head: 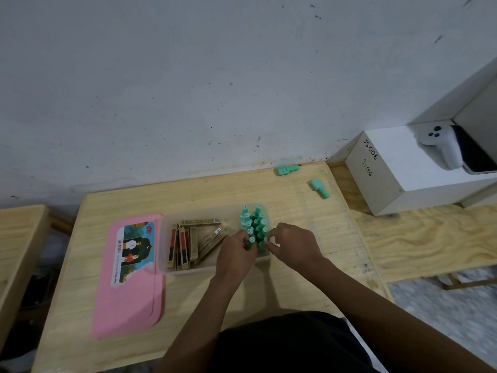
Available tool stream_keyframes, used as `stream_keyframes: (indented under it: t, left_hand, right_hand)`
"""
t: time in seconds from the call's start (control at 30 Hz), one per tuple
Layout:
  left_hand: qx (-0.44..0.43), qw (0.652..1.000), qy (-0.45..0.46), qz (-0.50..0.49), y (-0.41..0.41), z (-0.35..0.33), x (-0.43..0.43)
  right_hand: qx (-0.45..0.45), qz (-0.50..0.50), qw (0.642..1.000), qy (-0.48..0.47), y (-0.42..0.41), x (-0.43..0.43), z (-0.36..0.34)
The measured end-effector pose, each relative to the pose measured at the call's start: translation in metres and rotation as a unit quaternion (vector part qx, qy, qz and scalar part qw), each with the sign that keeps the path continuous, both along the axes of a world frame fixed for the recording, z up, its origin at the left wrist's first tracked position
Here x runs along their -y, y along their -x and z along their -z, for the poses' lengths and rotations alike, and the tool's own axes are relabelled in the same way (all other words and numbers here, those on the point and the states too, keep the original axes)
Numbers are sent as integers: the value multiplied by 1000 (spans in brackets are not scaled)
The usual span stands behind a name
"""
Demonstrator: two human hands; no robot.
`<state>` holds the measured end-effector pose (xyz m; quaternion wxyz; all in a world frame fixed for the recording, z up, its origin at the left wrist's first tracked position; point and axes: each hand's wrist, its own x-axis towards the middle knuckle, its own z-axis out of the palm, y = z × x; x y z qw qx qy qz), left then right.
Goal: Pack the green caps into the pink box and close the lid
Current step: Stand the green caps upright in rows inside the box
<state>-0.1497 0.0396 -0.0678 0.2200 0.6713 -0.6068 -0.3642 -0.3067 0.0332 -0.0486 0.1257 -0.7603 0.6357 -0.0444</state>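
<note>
A translucent box point(164, 246) sits mid-table. Several green caps point(255, 222) stand upright in two rows at its right end. My left hand point(236, 254) pinches the nearest cap of the left row. My right hand point(293, 244) pinches the nearest cap of the right row. Two more green caps lie loose on the table: one point(287, 170) by the wall, one point(320, 188) further right. The pink lid point(129, 292) lies flat to the left of the box, with its label facing up.
Several gold and red slim cartons point(188, 243) fill the box's left part. A white box point(403, 173) marked JS006 stands at the right, with a white controller point(441, 146) on it. A second wooden surface point(16, 238) is at the far left.
</note>
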Motion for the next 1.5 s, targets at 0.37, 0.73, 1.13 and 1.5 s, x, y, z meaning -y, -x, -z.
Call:
stream_keyframes:
  t: [0.37,0.73,1.13,1.5]
  left_hand:
    - [14,1000,3,-1,1,0,-1]
    - [32,999,3,-4,1,-1,-2]
    - [57,993,90,48,13,-49,42]
    - [101,975,31,198,85,-30,183]
  right_hand:
    - [20,23,1000,-4,2,-2,-2]
    - [35,32,999,9,1,-5,0]
    - [72,242,967,-6,87,21,-14]
    - [129,336,924,-125,149,82,25]
